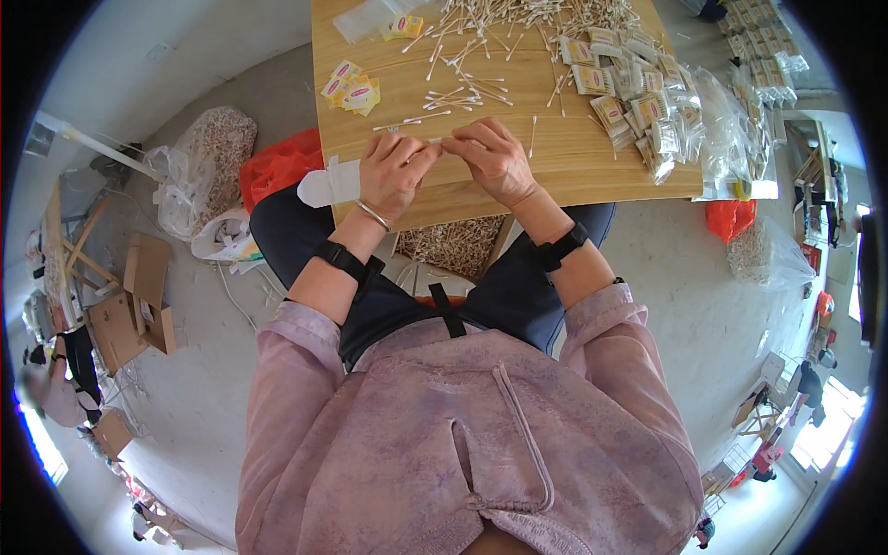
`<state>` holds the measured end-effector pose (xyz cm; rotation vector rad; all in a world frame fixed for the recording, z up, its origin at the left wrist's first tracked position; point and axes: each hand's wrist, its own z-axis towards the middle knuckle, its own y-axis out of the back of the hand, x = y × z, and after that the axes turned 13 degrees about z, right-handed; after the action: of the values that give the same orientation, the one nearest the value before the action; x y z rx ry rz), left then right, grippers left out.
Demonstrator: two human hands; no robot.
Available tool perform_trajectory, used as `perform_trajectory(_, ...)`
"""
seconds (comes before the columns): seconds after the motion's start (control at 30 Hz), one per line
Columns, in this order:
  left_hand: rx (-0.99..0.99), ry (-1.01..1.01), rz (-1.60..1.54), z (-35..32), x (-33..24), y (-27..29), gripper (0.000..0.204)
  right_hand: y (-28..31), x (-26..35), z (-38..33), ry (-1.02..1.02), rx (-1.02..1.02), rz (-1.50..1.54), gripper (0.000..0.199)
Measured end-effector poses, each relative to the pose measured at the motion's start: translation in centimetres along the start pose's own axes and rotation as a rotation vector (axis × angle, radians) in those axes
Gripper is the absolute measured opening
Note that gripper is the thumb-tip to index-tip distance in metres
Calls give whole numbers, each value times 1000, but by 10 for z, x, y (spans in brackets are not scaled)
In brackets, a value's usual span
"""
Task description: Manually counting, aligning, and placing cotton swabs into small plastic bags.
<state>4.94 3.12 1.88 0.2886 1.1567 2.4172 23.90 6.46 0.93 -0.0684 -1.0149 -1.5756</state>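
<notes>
Yellow cards [351, 90] bearing a red mark lie on the wooden table [573, 162] beyond my left hand [393, 171], and the clear packs [647, 109] heaped to the right show similar red-marked labels, with print too small for me to make out. My left hand and my right hand [492, 162] meet near the table's front edge, fingers bent and tips drawn close at something small and pale, though I cannot tell what either grasps. Loose swabs [467, 96] lie just beyond them, below a bigger pile [546, 13].
</notes>
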Motion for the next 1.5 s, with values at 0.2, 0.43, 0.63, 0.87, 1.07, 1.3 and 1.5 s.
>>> perform_trajectory(0.2, 0, -25, 50, -6, 1, -3, 23, -5, -5, -3, 136, -23, -169, 29)
perform_trajectory(0.43, -8, 13, 40, -7, -1, -4, 28, -8, -4, -5, 144, -13, -242, 29)
perform_trajectory(0.63, -25, -22, 80, -13, -1, -2, 29, -8, -6, -8, 170, -16, -227, 32)
perform_trajectory(0.87, -23, -61, 139, -15, -1, -4, 31, -8, 0, -12, 136, -46, -220, 31)
perform_trajectory(1.07, 0, -37, 89, -15, -1, -3, 28, -6, 1, -12, 49, -73, -70, 31)
perform_trajectory(1.3, -8, -38, 80, -11, 3, -3, 24, -4, -4, -9, 117, -24, -172, 29)
perform_trajectory(1.5, -3, -7, 78, -12, 4, -5, 23, -6, -5, -7, 169, -20, -196, 28)
